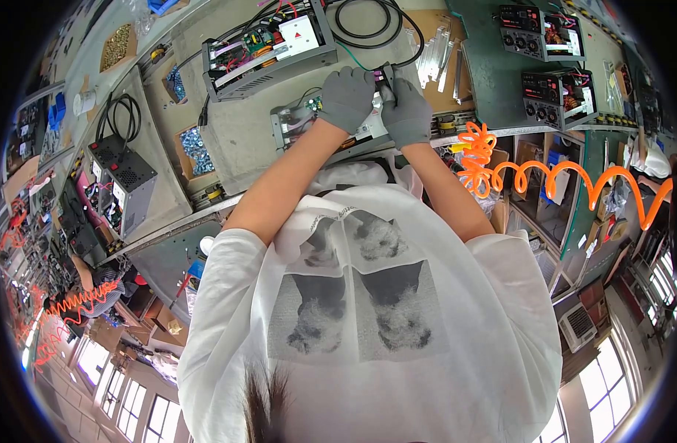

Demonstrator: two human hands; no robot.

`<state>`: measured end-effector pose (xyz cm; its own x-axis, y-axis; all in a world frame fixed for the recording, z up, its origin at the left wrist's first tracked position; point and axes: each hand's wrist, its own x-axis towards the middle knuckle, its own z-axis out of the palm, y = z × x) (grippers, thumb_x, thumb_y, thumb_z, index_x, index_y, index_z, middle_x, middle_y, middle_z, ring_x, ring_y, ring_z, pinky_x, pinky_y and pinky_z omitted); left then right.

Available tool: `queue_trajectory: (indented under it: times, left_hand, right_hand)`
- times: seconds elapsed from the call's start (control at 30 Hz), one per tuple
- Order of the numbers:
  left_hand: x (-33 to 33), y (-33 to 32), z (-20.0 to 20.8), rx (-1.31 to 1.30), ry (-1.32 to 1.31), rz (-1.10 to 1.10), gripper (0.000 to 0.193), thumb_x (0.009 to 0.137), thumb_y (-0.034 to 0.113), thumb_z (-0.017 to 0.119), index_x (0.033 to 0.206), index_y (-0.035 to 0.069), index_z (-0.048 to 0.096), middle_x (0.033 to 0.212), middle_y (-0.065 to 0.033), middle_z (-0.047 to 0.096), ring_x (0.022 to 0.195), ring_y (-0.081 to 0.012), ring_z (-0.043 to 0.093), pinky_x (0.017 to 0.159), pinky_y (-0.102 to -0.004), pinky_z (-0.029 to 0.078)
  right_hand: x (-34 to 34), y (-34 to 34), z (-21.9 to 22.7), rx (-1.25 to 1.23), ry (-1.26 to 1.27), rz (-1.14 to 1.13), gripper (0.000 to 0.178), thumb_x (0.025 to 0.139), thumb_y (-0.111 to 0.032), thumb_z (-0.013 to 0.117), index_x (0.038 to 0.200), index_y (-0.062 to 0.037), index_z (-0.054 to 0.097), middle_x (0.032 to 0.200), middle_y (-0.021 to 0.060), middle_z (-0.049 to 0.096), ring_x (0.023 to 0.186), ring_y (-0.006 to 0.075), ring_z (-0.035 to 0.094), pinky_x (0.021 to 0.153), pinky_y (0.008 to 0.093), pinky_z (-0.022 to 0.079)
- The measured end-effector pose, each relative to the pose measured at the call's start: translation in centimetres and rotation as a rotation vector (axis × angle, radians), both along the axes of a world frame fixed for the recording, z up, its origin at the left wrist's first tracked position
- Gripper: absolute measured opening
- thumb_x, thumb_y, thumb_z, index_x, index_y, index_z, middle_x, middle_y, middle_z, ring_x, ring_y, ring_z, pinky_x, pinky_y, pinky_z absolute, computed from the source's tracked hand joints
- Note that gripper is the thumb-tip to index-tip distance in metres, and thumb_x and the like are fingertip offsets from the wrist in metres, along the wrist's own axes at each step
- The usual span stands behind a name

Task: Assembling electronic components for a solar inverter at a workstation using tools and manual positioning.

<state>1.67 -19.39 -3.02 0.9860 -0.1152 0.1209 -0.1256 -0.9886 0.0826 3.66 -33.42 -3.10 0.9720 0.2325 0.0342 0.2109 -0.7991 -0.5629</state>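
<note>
left hand (347,98), gray-gloved, over the open chassis (298,124) on the table (239,136); its fingers are bent, and whether they grip anything cannot be told. right hand (409,114), likewise gloved, just beside it, fingers clamped on the dark cable end (385,81), which lies between the two hands at the far side of the chassis. a black cable (420,48) loops beyond; a thin green wire (351,55) runs near the cable end. farther back, a second open device (272,55); to the right, metal strips (436,59) on brown cardboard.
</note>
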Motion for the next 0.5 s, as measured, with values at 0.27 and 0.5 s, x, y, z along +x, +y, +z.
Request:
queue_trajectory:
  times: [0.27,0.5]
  left_hand:
    - [1.4,-0.6,0.1,-0.115,0.026,0.047,0.021,0.074,0.016,0.063,0.093,0.01,0.063,0.085,-0.0088,0.062,0.083,-0.0263,0.061,0.073,-0.0393,0.048]
    - [1.8,7.3,3.4,-0.366,-0.209,0.399,0.033,0.08,0.033,0.066,0.106,0.012,0.065,0.097,-0.0133,0.064,0.092,-0.0332,0.06,0.081,-0.046,0.047]
  right_hand:
    - [0.9,-0.3,0.0,-0.119,0.073,0.065,0.035,0.088,-0.029,0.057,0.118,-0.0101,0.058,0.094,0.0163,0.067,0.081,0.0403,0.064,0.068,0.0495,0.05]
    - [0.3,0.0,1.3,-0.075,0.169,-0.008,0.039,0.087,-0.026,0.057,0.122,-0.0088,0.056,0.104,0.0179,0.065,0.087,0.0406,0.063,0.074,0.0494,0.051]
